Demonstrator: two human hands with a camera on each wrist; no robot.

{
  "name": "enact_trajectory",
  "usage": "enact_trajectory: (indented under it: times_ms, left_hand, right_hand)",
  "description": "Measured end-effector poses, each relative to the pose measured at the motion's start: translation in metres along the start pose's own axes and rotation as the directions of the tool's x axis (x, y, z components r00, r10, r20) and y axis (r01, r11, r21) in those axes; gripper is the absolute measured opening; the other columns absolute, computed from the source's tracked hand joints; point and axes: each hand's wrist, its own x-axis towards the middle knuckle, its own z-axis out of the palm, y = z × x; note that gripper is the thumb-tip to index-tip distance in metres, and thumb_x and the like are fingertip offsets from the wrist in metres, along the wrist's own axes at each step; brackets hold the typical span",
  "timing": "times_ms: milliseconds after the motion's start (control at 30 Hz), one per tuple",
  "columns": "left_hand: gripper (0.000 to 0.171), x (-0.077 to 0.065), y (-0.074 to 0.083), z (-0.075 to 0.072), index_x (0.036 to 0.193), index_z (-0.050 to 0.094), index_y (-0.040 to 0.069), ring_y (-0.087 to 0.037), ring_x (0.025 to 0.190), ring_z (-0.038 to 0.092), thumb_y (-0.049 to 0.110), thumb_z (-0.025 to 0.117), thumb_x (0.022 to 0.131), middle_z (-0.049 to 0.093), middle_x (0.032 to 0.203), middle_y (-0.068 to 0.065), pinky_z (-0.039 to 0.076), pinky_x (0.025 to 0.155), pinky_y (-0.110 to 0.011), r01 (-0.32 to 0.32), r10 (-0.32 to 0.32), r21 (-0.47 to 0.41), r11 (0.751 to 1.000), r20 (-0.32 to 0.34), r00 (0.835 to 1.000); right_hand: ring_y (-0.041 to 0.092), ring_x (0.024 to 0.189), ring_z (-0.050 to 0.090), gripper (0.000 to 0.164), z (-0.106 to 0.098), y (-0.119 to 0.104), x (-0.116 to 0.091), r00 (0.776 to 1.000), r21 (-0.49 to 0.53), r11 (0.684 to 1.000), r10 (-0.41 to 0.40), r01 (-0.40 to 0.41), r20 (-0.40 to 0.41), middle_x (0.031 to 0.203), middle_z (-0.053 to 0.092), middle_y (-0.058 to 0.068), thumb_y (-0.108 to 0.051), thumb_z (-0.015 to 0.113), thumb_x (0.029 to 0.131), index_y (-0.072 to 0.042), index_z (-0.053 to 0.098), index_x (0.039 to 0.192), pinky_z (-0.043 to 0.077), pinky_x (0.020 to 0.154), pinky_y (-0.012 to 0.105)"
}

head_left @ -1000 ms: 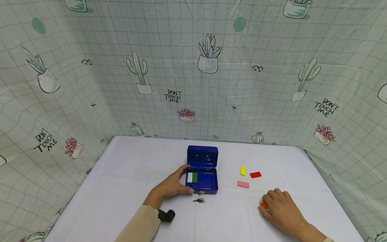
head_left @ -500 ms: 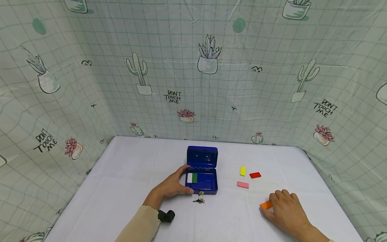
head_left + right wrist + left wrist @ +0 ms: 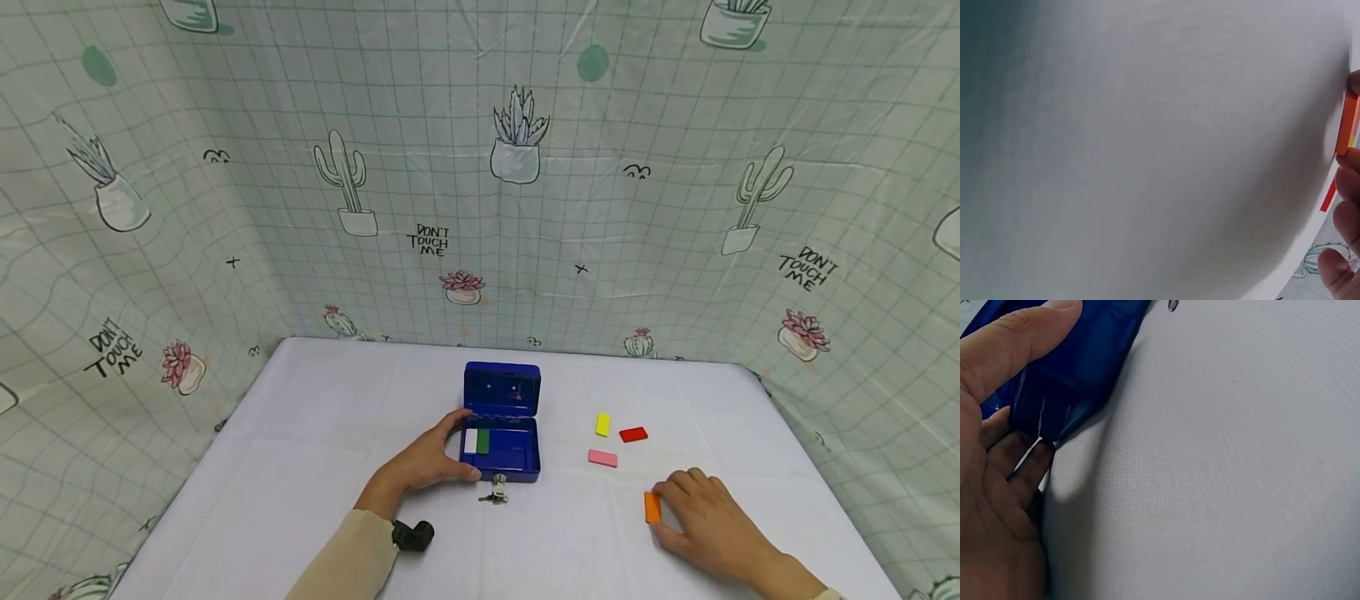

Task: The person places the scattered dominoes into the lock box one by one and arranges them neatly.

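In the head view my left hand (image 3: 423, 457) grips the left side of a small blue cash box (image 3: 529, 480), thumb at the front edge and fingers toward the back corner. The box's lid (image 3: 502, 388) stands raised. Inside, a white block (image 3: 471, 441) and a green block (image 3: 483, 442) lie side by side at the left. The left wrist view shows the thumb (image 3: 1022, 344) over the blue wall. At the right, my right hand (image 3: 708, 523) pinches an orange block (image 3: 652, 507) between thumb and fingers, its long side pointing away from me. The right wrist view catches that orange block (image 3: 1347, 125) at its edge.
A yellow block (image 3: 603, 425), a red block (image 3: 633, 434) and a pink block (image 3: 603, 458) lie loose right of the box. Keys (image 3: 495, 497) hang from the lock at its front. A patterned curtain (image 3: 420, 183) rises behind the white table (image 3: 360, 375).
The right hand has turned the orange block from lying crosswise, partly covered by the fingers, to pointing lengthwise away from me. The left hand and the box stay in place.
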Motion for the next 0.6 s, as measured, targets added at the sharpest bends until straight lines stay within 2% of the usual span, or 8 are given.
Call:
enact_trajectory:
  times_ms: [233, 600]
  left_hand:
    - [0.108, 0.0, 0.0, 0.0, 0.164, 0.034, 0.023, -0.042, 0.158, 0.03, 0.032, 0.097, 0.076, 0.034, 0.171, -0.014, 0.023, 0.124, -0.071, 0.01, -0.01, -0.004, 1.0, 0.001, 1.0]
    - [0.109, 0.0, 0.0, 0.0, 0.164, 0.034, 0.021, -0.042, 0.157, 0.03, 0.032, 0.097, 0.076, 0.034, 0.171, -0.015, 0.023, 0.124, -0.071, 0.0, 0.0, -0.003, 1.0, 0.002, 1.0]
  right_hand:
    - [0.011, 0.089, 0.047, 0.039, 0.004, 0.003, 0.003, 0.992, -0.015, 0.997, -0.072, 0.071, -0.104, 0.093, 0.056, -0.01, -0.039, 0.09, 0.074, -0.018, 0.067, 0.099, 0.041, 0.075, 0.034]
    - [0.016, 0.087, 0.047, 0.04, 0.005, 0.0, 0.021, 0.984, -0.061, 0.992, -0.121, 0.113, -0.131, 0.092, 0.058, -0.004, -0.038, 0.086, 0.074, -0.013, 0.067, 0.099, 0.038, 0.074, 0.033]
